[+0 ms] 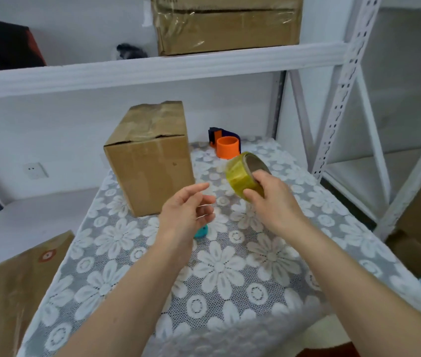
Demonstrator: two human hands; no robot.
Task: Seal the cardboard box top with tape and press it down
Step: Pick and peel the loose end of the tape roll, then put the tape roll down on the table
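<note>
A brown cardboard box (152, 163) stands upright at the far left of the table, its top flaps closed and creased, with some shiny tape across them. My right hand (273, 199) grips a yellowish clear tape roll (242, 176), held in the air to the right of the box. My left hand (188, 212) hovers just left of the roll, fingers apart and curled, holding nothing. No tape strip is visibly pulled out from the roll.
A table with a white flowered lace cloth (217, 266). An orange and dark blue tape dispenser (226, 144) sits behind the roll. A small teal object (202, 231) peeks out under my left hand. Shelf (152, 70) overhead; a printed carton (11, 292) at lower left.
</note>
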